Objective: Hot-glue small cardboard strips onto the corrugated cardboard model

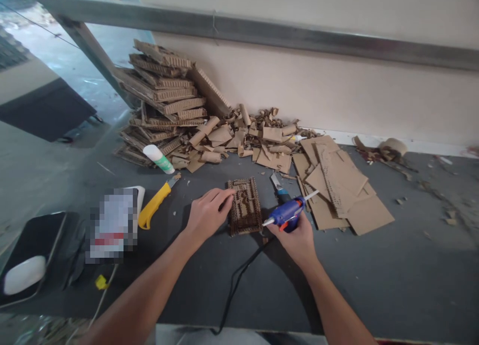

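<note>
In front of me on the dark table lies a small rectangular cardboard piece (245, 210) with corrugated strips around its border and along its middle. My left hand (210, 209) is at its left side, thumb and fingers pinched together at the upper left edge; whether something small is between them I cannot make out. My right hand (297, 238) is wrapped around a blue hot glue gun (287, 213), which has an orange trigger and a white glue stick out of its back. The nozzle points left, close to the cardboard piece's right edge. A black cord trails from the gun toward me.
A yellow cutter (155, 205), a glue stick tube (159, 159) and a phone (33, 245) lie to the left. Behind are stacked corrugated pieces (164, 93) and torn scraps (239, 133). A blue-handled cutter (279, 185) and flat cardboard sheets (337, 180) lie right.
</note>
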The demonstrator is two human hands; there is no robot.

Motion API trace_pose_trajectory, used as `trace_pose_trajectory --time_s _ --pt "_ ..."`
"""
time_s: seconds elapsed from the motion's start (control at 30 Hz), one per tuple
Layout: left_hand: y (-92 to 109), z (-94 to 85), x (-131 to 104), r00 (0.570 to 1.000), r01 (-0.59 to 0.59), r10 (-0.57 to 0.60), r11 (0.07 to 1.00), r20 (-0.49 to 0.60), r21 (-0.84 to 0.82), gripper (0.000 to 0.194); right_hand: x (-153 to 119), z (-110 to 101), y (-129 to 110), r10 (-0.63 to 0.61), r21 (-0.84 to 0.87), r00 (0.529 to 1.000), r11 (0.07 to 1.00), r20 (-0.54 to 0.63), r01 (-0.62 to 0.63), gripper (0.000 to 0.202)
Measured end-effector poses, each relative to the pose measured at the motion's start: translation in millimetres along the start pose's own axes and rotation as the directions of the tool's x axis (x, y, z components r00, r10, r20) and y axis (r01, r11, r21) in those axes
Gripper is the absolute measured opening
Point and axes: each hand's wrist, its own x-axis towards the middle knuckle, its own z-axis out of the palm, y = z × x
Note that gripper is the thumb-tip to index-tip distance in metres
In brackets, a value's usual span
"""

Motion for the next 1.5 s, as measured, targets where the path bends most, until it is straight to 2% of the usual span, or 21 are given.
trace_pose_trajectory --time_s 0.1,0.17,0.27,0.37,0.47,0.6,0.73,0.87,0.97,1.07,1.2,1.37,1.5 --pt "-2.7 0.3 -0.2 0.999 0.025 -0.026 0.999 0.027 0.028 0.020 -1.4 -3.6 -1.9 -0.001 0.003 1.000 1.000 -0.001 0.001 0.048" --pt "-4.1 0.5 -0.7 0.999 0.031 -0.032 0.999 0.023 0.028 0.021 -1.2 -5.3 -3.1 -0.051 -0.028 0.997 0.998 -0.063 0.050 0.044" --pt "-4.9 0.5 -0.8 0.999 0.022 -0.022 1.000 0.032 0.018 0.020 0.4 -8.2 -3.8 -0.168 -0.151 0.972 0.978 -0.167 0.143 0.034" --pt "-4.5 -0.8 0.0 0.999 0.020 -0.020 1.000 0.048 -0.001 0.021 2.0 -11.9 -5.7 -0.303 -0.331 0.923 0.918 -0.236 0.217 0.034" --pt "-3.9 -2.4 0.5 1.000 -0.006 0.006 1.000 0.026 -0.027 0.020 3.4 -13.8 -9.3 -0.386 -0.452 0.897 0.853 -0.214 0.260 0.035" --pt "-2.4 -2.1 -1.0 0.994 -0.111 0.111 0.992 -0.006 -0.052 0.022 4.9 -11.9 -11.0 -0.392 -0.516 0.899 0.820 -0.193 0.247 0.032" --pt "-0.5 0.0 -2.0 0.989 -0.143 0.139 0.985 -0.049 -0.092 0.029 5.5 -10.8 -9.2 -0.403 -0.574 0.894 0.786 -0.195 0.229 0.033" --pt "-0.6 -3.5 0.8 0.984 -0.173 0.170 0.984 -0.052 -0.047 0.015 5.6 -14.0 -10.1 -0.491 -0.666 0.867 0.677 -0.090 0.314 0.027" --pt "-1.6 -8.5 3.2 0.986 -0.164 0.164 0.987 -0.030 0.008 0.017 8.1 -17.6 -14.3 -0.561 -0.719 0.828 0.572 0.008 0.395 0.023" --pt "-2.4 -10.5 3.8 0.980 -0.200 0.201 0.979 -0.004 0.044 0.022 14.3 -22.0 -20.8 -0.598 -0.770 0.799 0.482 0.059 0.418 0.024" --pt "-2.5 -8.8 2.5 0.968 -0.248 0.249 0.968 -0.017 0.027 0.019 29.0 -29.4 -30.9 -0.641 -0.816 0.751 0.343 0.158 0.465 0.025" --pt "-2.8 -10.0 1.1 0.956 -0.294 0.293 0.954 0.024 0.058 0.018 52.6 -33.3 -46.3 -0.586 -0.760 0.699 0.206 0.409 0.617 0.027" --pt "-4.7 -11.6 0.6 0.956 -0.292 0.289 0.953 0.042 0.076 0.017 67.6 -30.0 -56.0 -0.509 -0.753 0.703 0.151 0.497 0.641 0.027"
